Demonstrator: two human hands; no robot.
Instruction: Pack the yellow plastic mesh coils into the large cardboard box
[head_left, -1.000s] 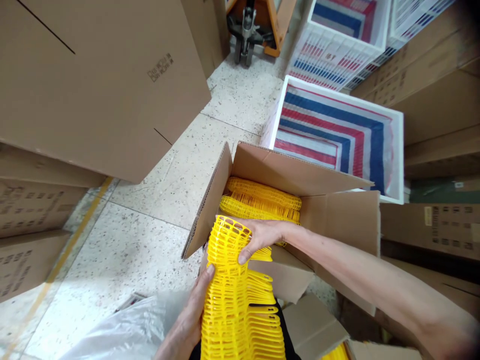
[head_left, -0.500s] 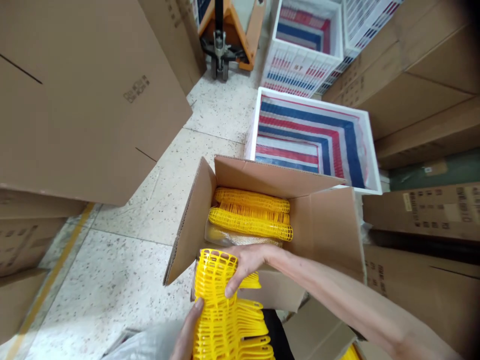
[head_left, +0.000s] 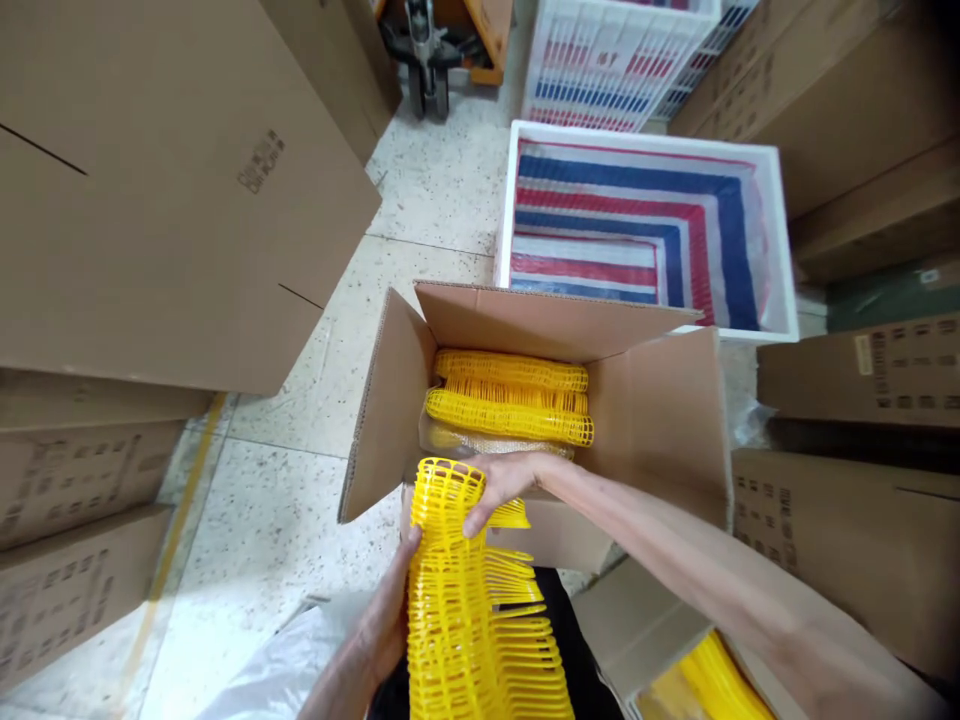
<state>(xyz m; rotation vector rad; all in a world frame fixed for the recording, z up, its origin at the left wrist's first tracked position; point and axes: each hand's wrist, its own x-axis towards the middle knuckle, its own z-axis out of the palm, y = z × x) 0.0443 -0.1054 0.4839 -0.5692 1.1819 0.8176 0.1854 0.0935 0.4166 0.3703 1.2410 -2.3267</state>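
A long stack of yellow plastic mesh pieces [head_left: 465,600] runs from the bottom edge up to the front of an open cardboard box [head_left: 660,420]. My right hand [head_left: 504,480] curls over the stack's top end with the fingers wrapped on it. My left hand [head_left: 386,620] presses flat against the stack's left side, fingers closed along it. More yellow mesh pieces [head_left: 510,405] lie inside the box, some under clear plastic.
A white crate [head_left: 780,270] lined with striped red-blue sheeting stands behind the box, another crate [head_left: 600,60] farther back. Large cardboard cartons [head_left: 150,180] stack on the left and right. A pallet jack [head_left: 427,40] is at the top. Clear plastic bag [head_left: 277,670] lies bottom left.
The view shifted and dropped slightly. Both hands kept their hold on the yellow stack, which stays at the box's front edge; no clear movement of the stack itself.
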